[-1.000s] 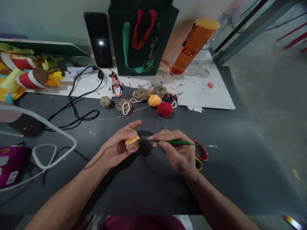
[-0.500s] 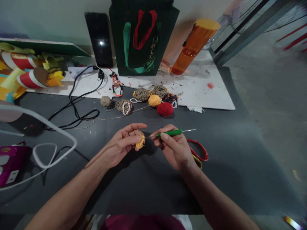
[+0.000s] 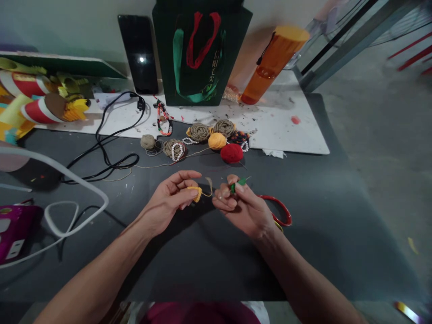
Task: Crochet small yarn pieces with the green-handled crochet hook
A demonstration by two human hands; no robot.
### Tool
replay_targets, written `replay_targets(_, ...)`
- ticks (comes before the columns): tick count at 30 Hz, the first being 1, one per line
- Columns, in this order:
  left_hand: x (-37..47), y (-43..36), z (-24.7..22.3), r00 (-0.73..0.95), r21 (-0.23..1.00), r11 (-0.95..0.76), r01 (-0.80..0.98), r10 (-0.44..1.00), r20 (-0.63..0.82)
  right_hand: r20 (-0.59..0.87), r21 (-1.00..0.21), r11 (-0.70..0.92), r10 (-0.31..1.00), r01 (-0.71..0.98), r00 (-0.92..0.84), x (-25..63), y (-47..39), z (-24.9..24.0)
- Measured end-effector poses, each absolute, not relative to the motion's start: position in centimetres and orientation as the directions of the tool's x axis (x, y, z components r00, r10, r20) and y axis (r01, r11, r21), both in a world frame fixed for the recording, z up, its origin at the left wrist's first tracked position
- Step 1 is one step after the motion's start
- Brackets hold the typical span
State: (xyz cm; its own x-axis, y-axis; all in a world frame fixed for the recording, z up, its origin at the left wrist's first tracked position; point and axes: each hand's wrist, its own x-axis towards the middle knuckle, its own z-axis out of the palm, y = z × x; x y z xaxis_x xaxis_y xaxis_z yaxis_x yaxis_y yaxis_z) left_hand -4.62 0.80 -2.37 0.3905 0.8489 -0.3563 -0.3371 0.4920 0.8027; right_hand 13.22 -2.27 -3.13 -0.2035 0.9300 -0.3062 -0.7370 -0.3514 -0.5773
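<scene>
My left hand (image 3: pixel 173 196) pinches a small yellow crochet piece (image 3: pixel 197 194) between thumb and fingers. A loose yarn end (image 3: pixel 209 186) curls from it toward the right. In my right hand (image 3: pixel 245 202) is a crochet hook with a green handle (image 3: pixel 238 185), its fingers closed around it; part of the handle is hidden. A small gap separates the two hands. Beyond them lie a yellow yarn ball (image 3: pixel 217 141), a red yarn ball (image 3: pixel 231 153), a beige yarn ball (image 3: pixel 147 142) and brown coiled crochet pieces (image 3: pixel 200 132). Scissors with red handles (image 3: pixel 285 210) lie partly behind my right wrist.
At the back stand a dark green gift bag (image 3: pixel 199 85), a phone (image 3: pixel 138 54) and an orange bottle (image 3: pixel 270 67) on a white board (image 3: pixel 286 128). A black cable (image 3: pixel 105 150) and a white curved tube (image 3: pixel 86 182) lie to the left, near a magenta box (image 3: pixel 20 229).
The hook has turned in my right hand, so less of its handle and shaft shows. A yarn end now stands loose between the hands, and the yellow piece has tilted and moved slightly up.
</scene>
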Motion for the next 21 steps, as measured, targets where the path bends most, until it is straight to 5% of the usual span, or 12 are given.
replay_targets(3, -4.60, 0.84, -2.55, 0.357, 0.814, 0.479, -0.330, 0.861, -0.362, -0.257, -0.580, -0.319, 0.945, -0.750, -0.203, 13.38, -2.27, -2.88)
replay_targets(6, -4.60, 0.81, -2.70, 0.334, 0.833, 0.453, -0.317, 0.876, -0.349, -0.246, -0.707, -0.241, 0.965, -0.665, -0.089, 13.46, -2.17, -2.78)
replay_targets(11, -4.52, 0.67, -2.75, 0.306, 0.867, 0.398, -0.301, 0.901, -0.307, -0.133, -0.979, -0.121, 0.989, -0.165, 0.063, 13.32, -2.24, -2.87)
replay_targets(15, -4.46, 0.62, -2.67, 0.292, 0.899, 0.342, -0.274, 0.920, -0.260, -0.073, -0.982, -0.064, 0.996, 0.176, -0.043, 13.15, -2.45, -2.96)
replay_targets(21, -4.10, 0.29, -2.47, 0.220, 0.968, 0.221, -0.116, 0.956, -0.192, -0.125, -0.986, -0.110, 0.985, 0.122, -0.122, 13.23, -2.59, -2.73)
